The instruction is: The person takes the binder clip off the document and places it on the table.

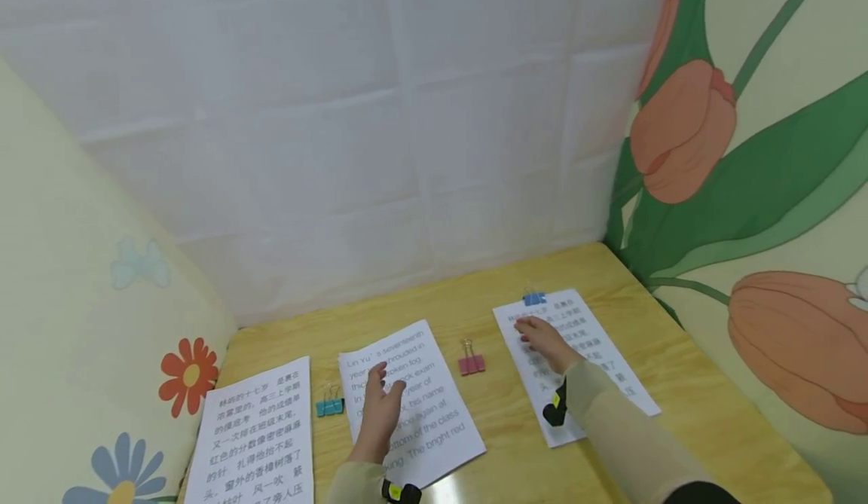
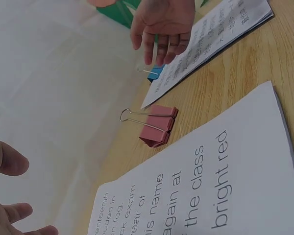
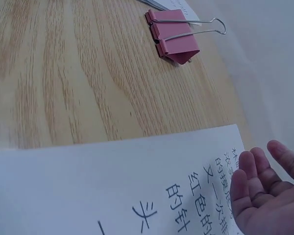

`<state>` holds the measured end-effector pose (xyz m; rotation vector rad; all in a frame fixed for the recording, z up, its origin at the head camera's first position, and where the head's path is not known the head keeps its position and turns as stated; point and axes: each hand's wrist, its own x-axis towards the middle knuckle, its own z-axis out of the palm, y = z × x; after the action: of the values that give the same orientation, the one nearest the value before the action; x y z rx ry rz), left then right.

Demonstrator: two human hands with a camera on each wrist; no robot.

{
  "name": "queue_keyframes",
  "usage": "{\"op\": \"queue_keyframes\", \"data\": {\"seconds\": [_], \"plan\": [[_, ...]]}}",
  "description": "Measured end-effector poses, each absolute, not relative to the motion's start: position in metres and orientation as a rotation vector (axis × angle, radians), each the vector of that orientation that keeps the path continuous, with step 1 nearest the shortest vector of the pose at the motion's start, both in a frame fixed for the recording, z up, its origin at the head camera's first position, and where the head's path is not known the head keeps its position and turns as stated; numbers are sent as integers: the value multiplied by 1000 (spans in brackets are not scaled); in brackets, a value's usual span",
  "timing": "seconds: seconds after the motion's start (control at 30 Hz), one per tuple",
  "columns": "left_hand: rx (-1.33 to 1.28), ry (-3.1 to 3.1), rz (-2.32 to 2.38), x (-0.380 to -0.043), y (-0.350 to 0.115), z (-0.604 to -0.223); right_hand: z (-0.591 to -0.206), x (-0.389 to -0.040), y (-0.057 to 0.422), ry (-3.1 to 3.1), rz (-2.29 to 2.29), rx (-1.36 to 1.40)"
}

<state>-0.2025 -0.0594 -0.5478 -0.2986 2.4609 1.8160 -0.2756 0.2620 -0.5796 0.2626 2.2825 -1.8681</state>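
My left hand (image 1: 381, 412) hovers over the middle paper stack (image 1: 434, 436), printed in English, with its fingers relaxed and nothing held. Above the right paper stack (image 1: 597, 353), printed in Chinese, is my right hand (image 1: 548, 344), its fingers loosely bent and holding nothing. A blue binder clip (image 1: 534, 299) sits at the top edge of that right stack. Between these two stacks a pink binder clip (image 1: 472, 364) stands on the table, its wire handles pointing toward the back; the right wrist view also has this pink clip (image 3: 174, 34).
At the left lies another Chinese-printed paper stack (image 1: 254, 429). A teal binder clip (image 1: 330, 406) stands between it and the middle stack. White cloth (image 1: 305, 150) hangs behind the wooden table (image 1: 407, 316), and flower-painted panels (image 1: 766, 210) flank both sides.
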Motion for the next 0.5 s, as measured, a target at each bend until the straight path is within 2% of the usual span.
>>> {"op": "queue_keyframes", "data": {"seconds": [0.5], "plan": [[-201,2430,1800,-201,-30,-548,-579,-268,280,2360,-1763,364]]}}
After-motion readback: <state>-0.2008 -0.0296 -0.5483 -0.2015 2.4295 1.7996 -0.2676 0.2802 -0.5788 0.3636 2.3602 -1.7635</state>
